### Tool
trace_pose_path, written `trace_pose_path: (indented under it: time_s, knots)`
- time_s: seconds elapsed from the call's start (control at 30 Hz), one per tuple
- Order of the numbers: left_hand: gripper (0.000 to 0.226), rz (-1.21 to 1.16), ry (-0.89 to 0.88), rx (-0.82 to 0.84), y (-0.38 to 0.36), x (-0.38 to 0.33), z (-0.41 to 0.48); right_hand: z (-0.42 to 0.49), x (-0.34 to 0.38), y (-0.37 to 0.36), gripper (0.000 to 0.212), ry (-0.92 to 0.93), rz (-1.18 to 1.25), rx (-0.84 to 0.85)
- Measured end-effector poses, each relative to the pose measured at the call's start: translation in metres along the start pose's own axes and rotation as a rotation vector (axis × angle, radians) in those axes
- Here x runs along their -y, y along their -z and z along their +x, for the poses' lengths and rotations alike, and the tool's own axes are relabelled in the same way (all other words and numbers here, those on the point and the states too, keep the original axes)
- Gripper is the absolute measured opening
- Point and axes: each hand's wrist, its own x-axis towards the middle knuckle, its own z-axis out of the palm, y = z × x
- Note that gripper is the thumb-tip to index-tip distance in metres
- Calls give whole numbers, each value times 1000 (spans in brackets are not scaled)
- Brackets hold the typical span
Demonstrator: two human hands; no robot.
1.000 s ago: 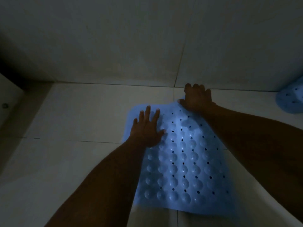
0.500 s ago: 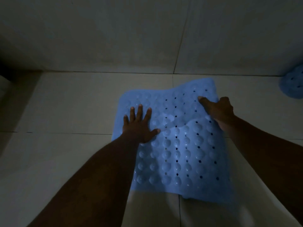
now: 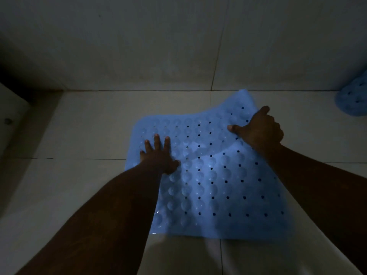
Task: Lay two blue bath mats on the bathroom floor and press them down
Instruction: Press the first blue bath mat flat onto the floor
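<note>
Right hand (image 3: 261, 132), closed grip on mat (image 3: 218, 187) edge

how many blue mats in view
2: one mat in the middle, left hand pressing it, right hand gripping its raised corner; second mat at the right edge, mostly out of frame.

blue bath mat (image 3: 208, 175): no readable print, brand or number on it.
second mat (image 3: 353, 100): nothing legible in the dim light.
wall (image 3: 139, 46), floor (image 3: 79, 126): no readable signs or labels.
</note>
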Motion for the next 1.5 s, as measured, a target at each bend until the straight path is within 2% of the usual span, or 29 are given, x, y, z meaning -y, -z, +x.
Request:
trace_pose_path:
  time_s: [0.07, 0.13, 0.2, 0.33, 0.4, 0.47, 0.53, 0.63, 0.73, 0.83, 0.9, 0.97, 1.03, 1.07, 1.13, 1.23, 1.3, 1.37, 1.43, 1.5]
  knots:
    - [105, -27, 14, -3, 0, -3, -1, -6, 4, -2, 113, 41, -8, -21]
    - [106, -38, 18, -26, -3, -2, -2, -5, 1, -5, 117, -37, 73, 36]
    - [112, -16, -15, -82, -10, 2, -3, -2, -7, -5, 111, -140, 178, 104]
    - [108, 86, -300, -264, -26, -3, -6, 10, -33, 1, 86, -178, 219, 238]
    - [106, 113, -384, -245, -36, -16, -6, 15, -43, 6, 88, -183, 233, 255]
    - [108, 133, -363, -203, -47, -26, -2, 17, -48, 11, 92, -142, 193, 203]
    - [111, 150, -334, -198, -53, -29, 2, 15, -48, 13, 95, -101, 144, 79]
    - [112, 140, -343, -196, -52, -27, 4, 13, -48, 11, 109, -78, 9, -34]
    - [112, 148, -340, -170, -50, -27, 5, 16, -56, 10, 116, -157, -36, 37]
    - [114, 164, -326, -149, -47, -27, 6, 21, -71, 13, 116, -162, 155, 160]
    - [115, 166, -316, -125, -45, -27, 7, 19, -73, 15, 111, -129, 256, 204]
    - [116, 169, -309, -101, -42, -29, 6, 18, -72, 17, 94, -69, 280, 210]
    - [117, 172, -301, -79, -39, -30, 5, 19, -73, 19, 69, -25, 278, 158]
    - [117, 174, -297, -72, -37, -31, 4, 21, -75, 20, 65, -18, 264, 118]
    - [117, 182, -292, -67, -36, -33, 3, 20, -77, 24, 75, -40, 190, -12]
    - [117, 190, -286, -69, -35, -34, 1, 12, -83, 27, 104, -17, -126, -272]
    - [117, 188, -282, -67, -34, -34, 0, 7, -90, 25, 113, 14, -279, -345]
    - [117, 189, -285, -63, -33, -35, -1, 3, -98, 16, 109, 27, -400, -274]
    - [117, 191, -289, -62, -32, -35, -1, -1, -105, 2, 101, -20, -435, -39]
    - [117, 189, -289, -59, -30, -35, -1, -5, -117, -17, 99, -43, -372, 242]
